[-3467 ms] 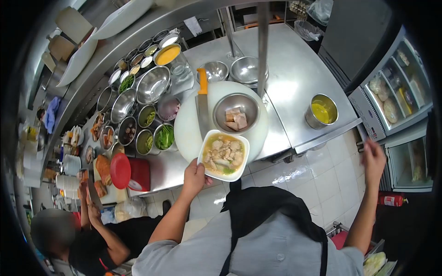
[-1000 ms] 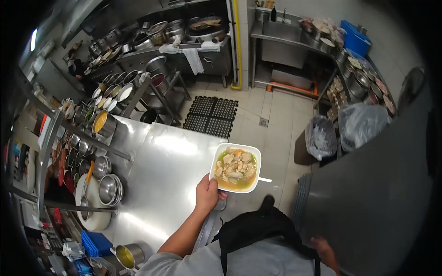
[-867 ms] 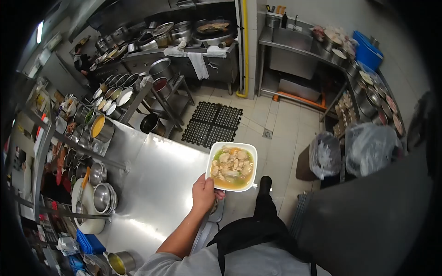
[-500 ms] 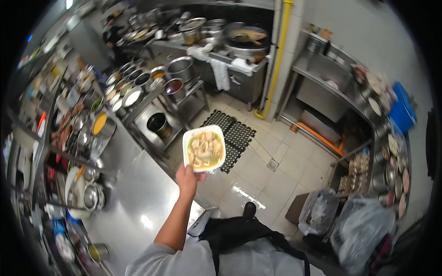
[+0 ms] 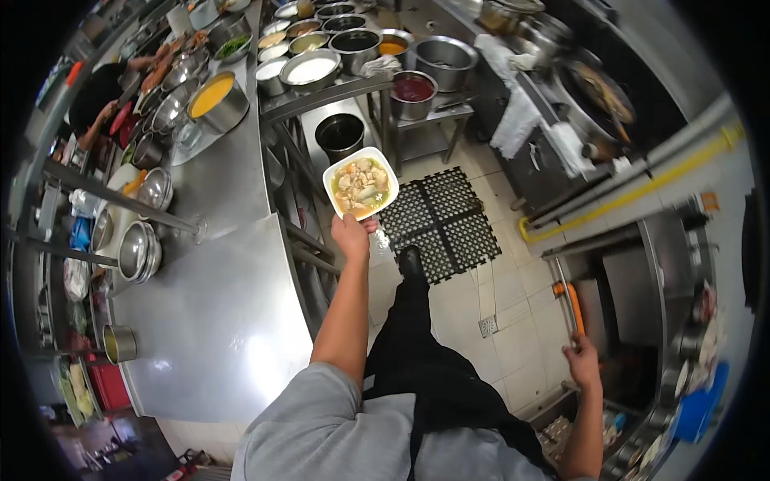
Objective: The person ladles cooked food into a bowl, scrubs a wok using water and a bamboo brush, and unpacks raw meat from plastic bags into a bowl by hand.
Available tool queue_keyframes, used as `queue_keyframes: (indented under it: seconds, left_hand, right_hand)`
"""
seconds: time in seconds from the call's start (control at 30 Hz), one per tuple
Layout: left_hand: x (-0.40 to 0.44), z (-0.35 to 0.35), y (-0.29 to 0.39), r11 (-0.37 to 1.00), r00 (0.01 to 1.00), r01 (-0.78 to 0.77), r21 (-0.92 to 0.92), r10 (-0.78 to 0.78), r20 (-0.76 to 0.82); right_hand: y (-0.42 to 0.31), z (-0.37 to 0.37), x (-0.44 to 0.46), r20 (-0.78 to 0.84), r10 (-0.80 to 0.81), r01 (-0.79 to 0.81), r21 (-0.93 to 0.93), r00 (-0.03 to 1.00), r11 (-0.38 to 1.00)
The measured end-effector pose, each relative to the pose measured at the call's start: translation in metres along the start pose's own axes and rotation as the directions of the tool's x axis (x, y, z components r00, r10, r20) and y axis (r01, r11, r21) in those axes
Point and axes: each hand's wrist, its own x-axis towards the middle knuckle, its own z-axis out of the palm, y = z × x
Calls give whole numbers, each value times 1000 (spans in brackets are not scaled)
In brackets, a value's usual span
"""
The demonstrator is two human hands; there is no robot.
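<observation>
A white square bowl (image 5: pixel 360 183) of soup with pale chunks of food sits in my left hand (image 5: pixel 351 236), gripped at its near edge. The arm stretches forward over the floor, beside the steel counter (image 5: pixel 200 321). My right hand (image 5: pixel 583 361) hangs low at my right side with nothing visible in it, its fingers loosely bent and partly apart. In the view it is just below an orange bar (image 5: pixel 574 309); contact between them cannot be made out.
Ahead lies a black perforated mat (image 5: pixel 441 220) on the tiled floor. Pots of sauce, one dark red (image 5: pixel 413 88), stand beyond the bowl. A stove with a wok (image 5: pixel 593 96) and a yellow pipe (image 5: pixel 634 188) are at the right. Another person's arm (image 5: pixel 100 120) shows far left.
My view has turned left and moved forward toward the mat and sauce pots. The bowl stays in my left hand. My right hand has come into view, and one leg is stretched forward.
</observation>
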Motion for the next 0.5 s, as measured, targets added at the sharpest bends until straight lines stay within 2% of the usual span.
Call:
queue_keyframes:
  seconds: [0.07,0.13,0.2,0.27,0.3,0.33,0.37,0.4,0.43,0.47,0.5]
  left_hand:
    - [47,-1,-24,999,995,-34,-14,32,-91]
    - [83,-6,-41,997,977,25,-79,-41,-210]
    - [125,-15,-63,993,958,18,-120,-52,-281]
    - [154,-23,-72,987,894,74,-141,-128,-429]
    - [173,-32,-87,979,876,61,-197,-147,-458]
    - [189,-42,-100,979,862,56,-194,-145,-486]
    - [201,-49,-109,963,830,31,-268,-174,-530]
    - [214,-56,-119,940,799,3,-340,-207,-565]
    - [226,-61,-127,939,789,-4,-343,-208,-578]
    - [238,-67,-134,913,729,-59,-404,-237,-642]
    - [246,-72,-140,881,666,-116,-459,-274,-694]
  right_hand:
    - [-20,26,45,304,73,-2,-230,950,973]
    - [-48,51,84,462,310,-172,-316,831,933]
    - [-48,63,121,570,378,23,-572,729,820]
    - [-17,65,168,730,327,206,-536,601,819]
    - [6,59,197,742,332,234,-544,582,806]
    - [32,55,228,783,257,335,-504,566,796]
    - [9,58,251,820,185,428,-458,542,779]
    - [-15,54,274,731,298,162,-486,614,859]
    - [-87,55,291,624,403,-113,-450,670,886]
    - [-106,61,310,550,406,-167,-433,730,886]
    - [-106,63,333,551,406,-158,-442,729,883]
